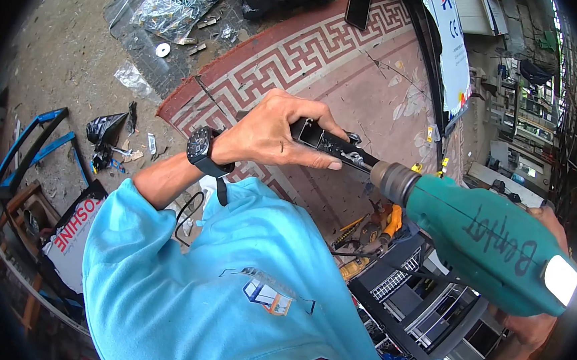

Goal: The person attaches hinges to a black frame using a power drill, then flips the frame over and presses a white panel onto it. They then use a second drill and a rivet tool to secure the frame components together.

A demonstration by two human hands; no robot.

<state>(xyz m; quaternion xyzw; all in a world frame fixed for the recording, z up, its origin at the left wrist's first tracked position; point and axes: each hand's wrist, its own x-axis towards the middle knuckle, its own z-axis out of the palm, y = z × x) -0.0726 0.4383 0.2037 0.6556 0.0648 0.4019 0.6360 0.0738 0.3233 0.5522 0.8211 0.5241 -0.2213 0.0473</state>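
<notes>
My left hand point(275, 129), with a black watch on the wrist, is closed around a black hollow metal profile point(312, 135). Thumb and fingers grip its two sides near the open square end. A green power drill point(478, 237) with handwriting on its body is held in my right hand point(547, 225), mostly hidden behind the tool. The drill's chuck point(394, 181) points left at the profile, and its tip meets or nearly touches the metal; the exact contact is hard to make out.
A red-and-cream patterned mat point(296, 67) lies below. A phone point(358, 7) rests at its far edge, with a plastic bag of small parts point(177, 5) to the left. An orange-handled tool point(391, 222) and a black tool case point(395, 281) are near my right side. Blue-and-black frames point(33, 149) stand left.
</notes>
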